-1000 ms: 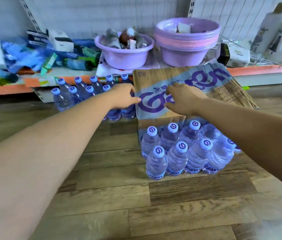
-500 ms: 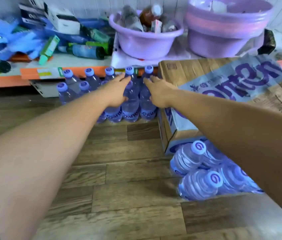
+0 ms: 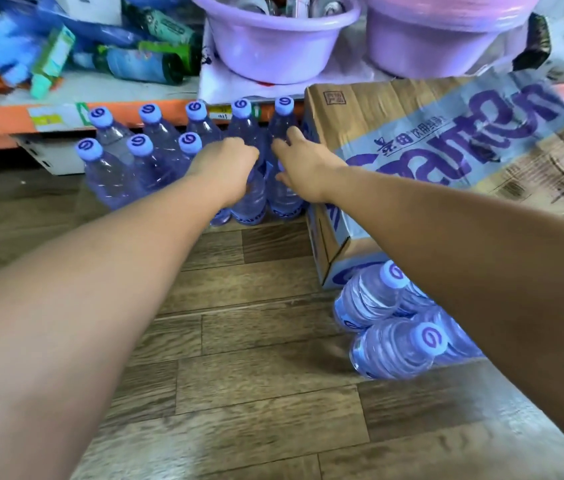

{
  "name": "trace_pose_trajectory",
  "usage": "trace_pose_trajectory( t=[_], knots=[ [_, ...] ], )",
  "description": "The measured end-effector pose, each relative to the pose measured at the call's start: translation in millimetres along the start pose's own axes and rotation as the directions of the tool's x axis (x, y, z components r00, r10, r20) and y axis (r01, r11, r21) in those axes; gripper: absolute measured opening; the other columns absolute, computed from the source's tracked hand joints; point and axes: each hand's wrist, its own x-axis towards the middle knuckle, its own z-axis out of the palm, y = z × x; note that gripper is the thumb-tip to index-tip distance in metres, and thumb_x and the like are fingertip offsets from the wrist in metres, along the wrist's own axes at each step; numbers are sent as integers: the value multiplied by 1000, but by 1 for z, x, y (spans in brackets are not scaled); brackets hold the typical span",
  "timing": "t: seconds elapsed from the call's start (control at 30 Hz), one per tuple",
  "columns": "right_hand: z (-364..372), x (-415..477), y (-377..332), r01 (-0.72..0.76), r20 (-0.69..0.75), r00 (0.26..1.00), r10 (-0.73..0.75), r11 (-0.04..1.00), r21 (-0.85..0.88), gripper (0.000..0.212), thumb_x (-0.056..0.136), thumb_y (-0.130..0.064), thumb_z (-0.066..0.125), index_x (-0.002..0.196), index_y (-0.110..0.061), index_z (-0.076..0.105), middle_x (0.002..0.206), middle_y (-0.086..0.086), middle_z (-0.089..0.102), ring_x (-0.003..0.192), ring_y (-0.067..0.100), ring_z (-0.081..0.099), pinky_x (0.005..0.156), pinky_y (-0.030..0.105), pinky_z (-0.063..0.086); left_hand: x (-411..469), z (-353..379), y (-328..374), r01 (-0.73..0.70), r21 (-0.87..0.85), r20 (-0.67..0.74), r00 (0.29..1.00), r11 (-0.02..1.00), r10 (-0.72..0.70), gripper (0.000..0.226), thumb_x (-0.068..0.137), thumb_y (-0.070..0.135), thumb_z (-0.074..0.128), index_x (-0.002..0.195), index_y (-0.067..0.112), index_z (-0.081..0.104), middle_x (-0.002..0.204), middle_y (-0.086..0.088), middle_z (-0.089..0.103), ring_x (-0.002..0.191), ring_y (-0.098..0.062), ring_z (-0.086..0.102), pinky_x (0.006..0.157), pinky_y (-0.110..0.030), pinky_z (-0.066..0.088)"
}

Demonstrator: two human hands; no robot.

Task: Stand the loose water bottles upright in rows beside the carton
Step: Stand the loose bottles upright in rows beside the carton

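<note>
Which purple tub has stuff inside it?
The left purple tub on the shelf: bottles poke out of its top. The right tub shows nothing inside; its top is cut off.

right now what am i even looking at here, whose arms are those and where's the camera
The camera sits on a person's head, looking forward and down, so the two bare arms are that person's own. The left hand and right hand both rest on upright water bottles in the front row, beside a cardboard carton on a wood-pattern floor. Whether the fingers are closed around them is hard to tell. More bottles stand near the carton's front corner, partly hidden by the right arm. Behind, a low shelf holds purple basins and assorted goods.
</note>
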Motion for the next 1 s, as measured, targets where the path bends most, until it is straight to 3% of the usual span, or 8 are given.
trace_pose_trajectory(
  t=[0.13, 0.33, 0.43, 0.57, 0.7, 0.8, 0.9, 1.0],
  knots=[
    [3, -14, -6, 4, 11, 1000, -4, 997, 74, 31, 93, -14, 53, 121, -3, 44, 126, 20, 36, 96, 45, 57, 84, 50, 50, -19, -5, 10, 82, -42, 13, 997, 996, -81, 24, 86, 9, 55, 109, 2, 53, 114, -20, 51, 106, -42, 56, 72, -41, 41],
    [-21, -43, -16, -1, -7, 1000, 3, 982, 190, 30, 94, -14, 48, 122, -3, 46, 123, 20, 42, 101, 41, 56, 87, 42, 48, -37, -25, 12, 118, -124, 33, 993, 985, -115, 26, 89, 22, 57, 103, 1, 51, 110, -21, 49, 98, -41, 56, 70, -40, 43],
    [-46, -60, -18, 30, -45, 999, -21, 975, 222, 30, 93, -15, 49, 120, -4, 49, 125, 21, 43, 107, 40, 55, 91, 41, 46, -46, -52, 15, 95, -164, -3, 995, 982, -97, 30, 87, 24, 59, 104, 0, 53, 113, -25, 52, 103, -41, 56, 84, -45, 48],
    [-98, -90, -17, 65, -154, 988, -20, 954, 293, 35, 91, -19, 55, 123, -6, 53, 126, 21, 47, 113, 36, 52, 95, 35, 42, -59, -116, 25, 103, -181, -89, 989, 978, -121, 25, 86, 15, 56, 105, 0, 59, 111, -28, 54, 102, -42, 56, 78, -35, 44],
    [-163, -121, -3, 73, -292, 957, 7, 962, 264, 35, 91, -21, 57, 123, -5, 54, 127, 21, 50, 116, 33, 50, 91, 30, 38, -72, -198, 44, 60, -159, -189, 978, 986, -90, 12, 87, 14, 57, 88, 2, 60, 109, -32, 60, 100, -42, 57, 80, -39, 44],
    [-215, -149, 13, 69, -385, 923, 22, 973, 222, 30, 92, -18, 53, 117, -5, 59, 123, 19, 57, 118, 30, 51, 87, 29, 35, -74, -248, 66, 36, -134, -249, 966, 990, -69, 26, 88, 19, 59, 98, -4, 65, 110, -31, 64, 102, -43, 59, 80, -39, 45],
    [-256, -176, 34, 26, -433, 899, 60, 981, 190, 30, 91, -22, 54, 116, -8, 62, 120, 17, 60, 114, 29, 55, 86, 29, 40, -73, -282, 95, 2, -133, -297, 954, 991, -42, 28, 88, 23, 58, 96, -2, 66, 103, -29, 67, 98, -41, 61, 74, -36, 44],
    [-281, -208, 63, -25, -457, 886, 81, 992, 127, 28, 90, -18, 55, 115, -7, 62, 121, 16, 61, 114, 31, 54, 87, 29, 40, -73, -306, 136, -56, -150, -323, 946, 987, 4, 30, 87, 27, 60, 100, 1, 67, 104, -26, 67, 99, -40, 61, 77, -37, 45]
  ],
)
